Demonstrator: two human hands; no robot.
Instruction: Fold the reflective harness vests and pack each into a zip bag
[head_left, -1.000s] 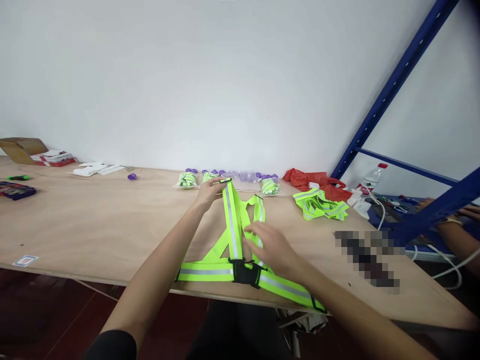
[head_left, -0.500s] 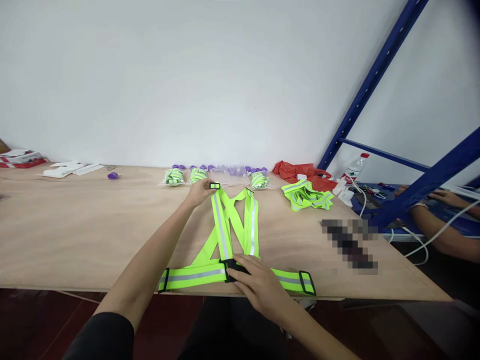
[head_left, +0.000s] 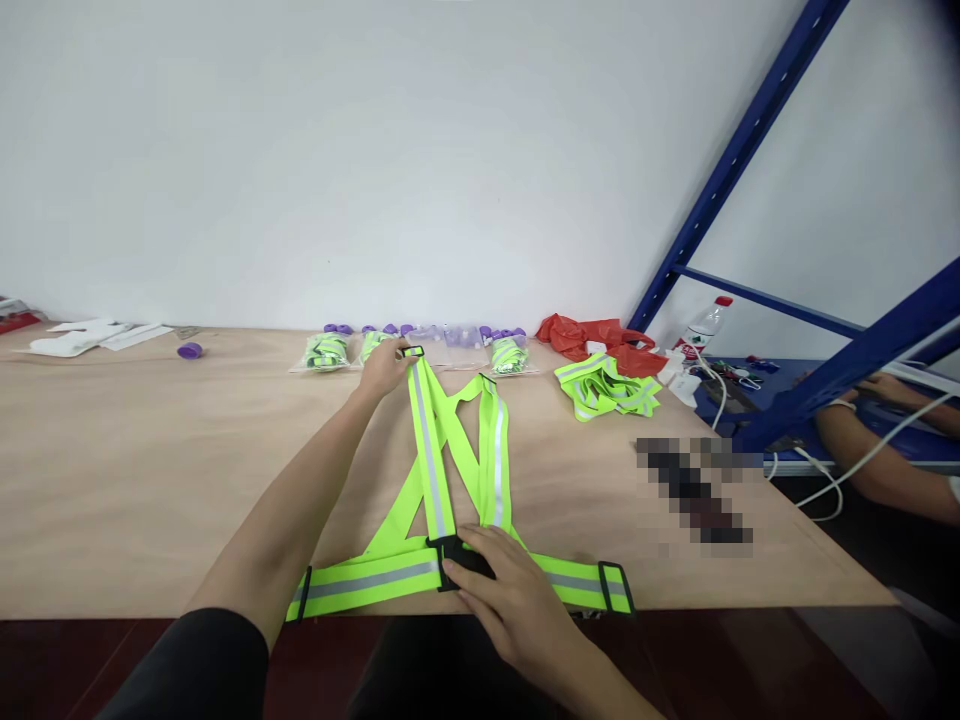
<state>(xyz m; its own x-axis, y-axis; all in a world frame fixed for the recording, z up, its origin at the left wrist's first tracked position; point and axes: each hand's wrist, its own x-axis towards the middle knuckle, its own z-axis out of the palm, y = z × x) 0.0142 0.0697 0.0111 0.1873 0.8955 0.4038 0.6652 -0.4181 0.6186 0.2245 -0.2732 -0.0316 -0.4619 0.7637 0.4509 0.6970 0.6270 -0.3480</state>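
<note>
A neon yellow-green reflective vest (head_left: pixel 426 440) made of silver-striped elastic straps lies spread at the table's front edge. My left hand (head_left: pixel 386 367) is closed on the far end of its left shoulder strap, at a black slider buckle (head_left: pixel 412 352). That strap runs taut towards me. Over the black centre buckle (head_left: pixel 478 560), my right hand (head_left: pixel 514 590) has its fingers curled, hiding part of it. The waist straps stretch out to both sides, with a black slider (head_left: pixel 616 587) on the right one. The right shoulder strap (head_left: pixel 496 450) lies folded on the table.
Bagged vests (head_left: pixel 327 350) and purple items (head_left: pixel 461 335) line the wall. At right are a loose bundle of reflective straps (head_left: pixel 607 387), a red plastic bag (head_left: pixel 600 338), a bottle (head_left: pixel 705 325) and blue shelving (head_left: pixel 810 390). Another person's arm (head_left: pixel 862 450) shows beyond.
My left hand has drawn the strap end slightly farther away and to the left. My right hand stays on the centre buckle. The whole view has shifted a little.
</note>
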